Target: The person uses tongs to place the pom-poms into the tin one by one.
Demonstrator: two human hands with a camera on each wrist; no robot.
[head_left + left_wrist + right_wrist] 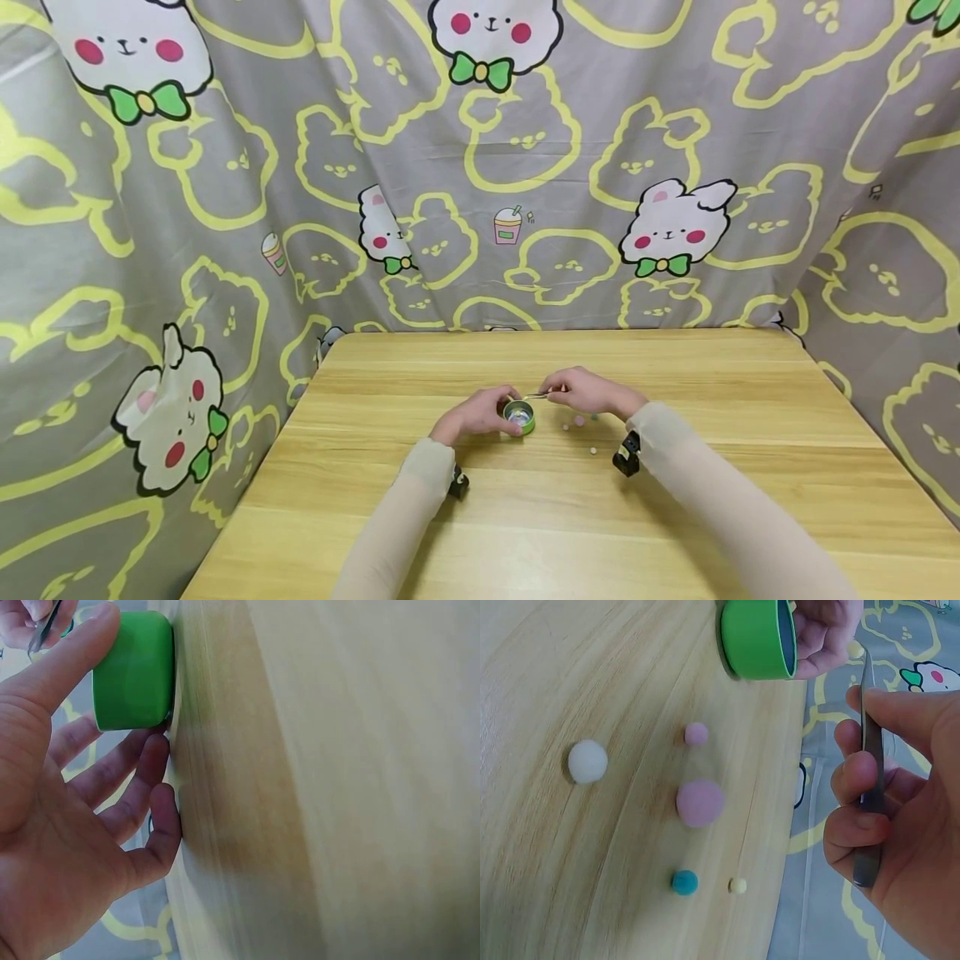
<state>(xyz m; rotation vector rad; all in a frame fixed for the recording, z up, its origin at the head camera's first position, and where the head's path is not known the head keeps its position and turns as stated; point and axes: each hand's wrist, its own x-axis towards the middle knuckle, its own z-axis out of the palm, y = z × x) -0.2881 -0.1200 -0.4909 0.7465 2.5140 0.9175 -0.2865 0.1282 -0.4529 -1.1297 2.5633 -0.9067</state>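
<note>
My left hand holds a small round green tin upright on the table, with the thumb on one side and fingers on the other. The tin's top is uncovered in the head view, and its inside looks shiny; what lies in it is too small to tell. My right hand grips metal tweezers just right of the tin. A small pale yellow pom-pom is at the tweezers' tip, near the tin's rim.
On the wooden table, right of the tin, lie a white pom-pom, a small pink pom-pom, a larger pink pom-pom, a teal pom-pom and a tiny yellow pom-pom. Patterned grey curtains surround the table's back and sides.
</note>
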